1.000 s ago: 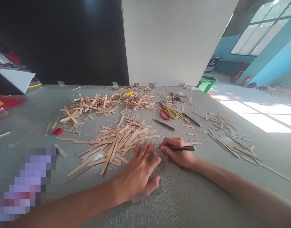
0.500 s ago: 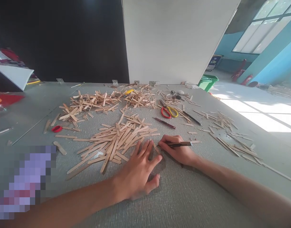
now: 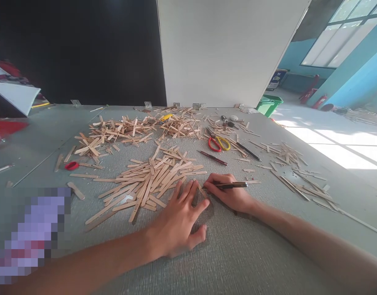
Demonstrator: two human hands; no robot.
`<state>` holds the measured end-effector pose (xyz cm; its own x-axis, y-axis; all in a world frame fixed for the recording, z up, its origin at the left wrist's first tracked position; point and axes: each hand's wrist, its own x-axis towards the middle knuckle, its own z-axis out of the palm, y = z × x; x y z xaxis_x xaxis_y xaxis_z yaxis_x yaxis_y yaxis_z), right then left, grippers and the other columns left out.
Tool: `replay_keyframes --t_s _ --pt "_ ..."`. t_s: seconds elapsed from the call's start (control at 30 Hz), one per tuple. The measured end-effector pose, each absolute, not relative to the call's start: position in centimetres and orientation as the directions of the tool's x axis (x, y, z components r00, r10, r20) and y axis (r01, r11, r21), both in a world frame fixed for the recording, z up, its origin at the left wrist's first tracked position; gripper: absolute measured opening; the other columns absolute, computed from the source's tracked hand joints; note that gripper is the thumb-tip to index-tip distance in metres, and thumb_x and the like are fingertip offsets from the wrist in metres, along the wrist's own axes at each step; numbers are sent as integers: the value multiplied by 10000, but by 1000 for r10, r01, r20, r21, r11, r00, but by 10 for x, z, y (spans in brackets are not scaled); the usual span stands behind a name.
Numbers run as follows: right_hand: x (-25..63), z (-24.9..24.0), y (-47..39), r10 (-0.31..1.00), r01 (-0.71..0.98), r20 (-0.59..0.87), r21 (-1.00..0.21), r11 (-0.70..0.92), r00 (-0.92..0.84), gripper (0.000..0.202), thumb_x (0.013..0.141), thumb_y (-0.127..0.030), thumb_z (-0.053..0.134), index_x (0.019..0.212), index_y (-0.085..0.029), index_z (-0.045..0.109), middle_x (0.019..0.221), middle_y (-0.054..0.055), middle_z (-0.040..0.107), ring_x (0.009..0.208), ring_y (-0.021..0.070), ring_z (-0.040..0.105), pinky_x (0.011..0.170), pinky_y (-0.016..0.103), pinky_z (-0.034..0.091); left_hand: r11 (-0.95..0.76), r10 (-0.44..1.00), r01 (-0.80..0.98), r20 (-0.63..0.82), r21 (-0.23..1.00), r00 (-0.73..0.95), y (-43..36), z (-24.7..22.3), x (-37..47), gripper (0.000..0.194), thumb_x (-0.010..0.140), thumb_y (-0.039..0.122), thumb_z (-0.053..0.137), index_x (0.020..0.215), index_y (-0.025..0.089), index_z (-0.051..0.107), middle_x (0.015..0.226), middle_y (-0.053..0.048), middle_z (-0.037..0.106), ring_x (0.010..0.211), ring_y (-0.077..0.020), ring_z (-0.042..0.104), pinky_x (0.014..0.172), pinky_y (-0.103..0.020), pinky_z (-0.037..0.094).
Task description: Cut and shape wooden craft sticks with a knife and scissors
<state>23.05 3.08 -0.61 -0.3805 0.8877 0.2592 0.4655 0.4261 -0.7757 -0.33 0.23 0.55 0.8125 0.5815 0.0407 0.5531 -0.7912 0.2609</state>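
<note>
Head view shows a small wooden stick [image 3: 202, 191] slanting between your wide-spread left hand [image 3: 181, 219] and your right hand [image 3: 227, 194], which holds a pen [image 3: 234, 185].

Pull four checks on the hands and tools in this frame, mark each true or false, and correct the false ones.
1. The right hand holds a pen. True.
2. The scissors have one red and one yellow handle loop. True.
3. The left hand grips the scissors. False: it is palm down, fingers spread, apart from them.
4. The red ring lies right of the scissors in the picture. False: it lies to their left.
</note>
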Motion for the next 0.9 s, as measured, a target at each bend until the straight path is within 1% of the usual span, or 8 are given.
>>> replay_keyframes --t_s 0.17,0.3,0.53,0.7,0.8,0.9 --pt "230 -6 31 894 483 263 -767 422 -364 252 1015 -297 566 795 -188 622 682 -23 612 614 112 475 586 252 375 -797 580 554 53 241 813 2 4 -3 559 959 424 593 1459 190 509 1679 -222 270 1571 -435 144 1254 -701 117" --pt "229 -6 30 902 498 256 -765 408 -347 276 1017 -309 559 772 -190 604 661 -29 584 598 111 445 576 254 360 -807 572 540 86 239 816 3 1 -4 552 980 450 564 1469 203 491 1686 -210 259 1575 -428 133 1258 -695 112" --pt "227 -4 30 904 510 254 -758 407 -344 262 1018 -312 557 798 -188 626 671 -23 621 594 111 468 571 251 364 -807 577 550 89 214 812 1 3 -4 577 950 429 599 1471 202 498 1669 -211 303 1565 -436 184 1251 -694 150" --pt "227 -4 30 904 516 251 -754 407 -346 256 1010 -313 571 800 -186 642 672 -18 633 594 113 484 572 249 369 -805 579 560 54 196 814 0 6 -3 576 948 426 595 1465 188 508 1650 -237 325 1561 -448 189 1239 -704 166" --pt "227 -4 31 904 515 248 -755 406 -349 259 1016 -322 566 812 -185 649 687 -14 642 600 115 489 578 249 377 -802 580 555 67 222 812 0 5 -3 579 947 430 598 1470 202 503 1671 -207 298 1564 -443 183 1247 -698 146" --pt "227 -4 31 902 516 255 -752 411 -348 287 1024 -339 555 791 -188 632 664 -21 612 596 117 471 579 254 373 -795 587 556 73 242 807 1 4 -3 578 935 420 612 1465 214 504 1680 -181 296 1567 -433 184 1253 -694 128"
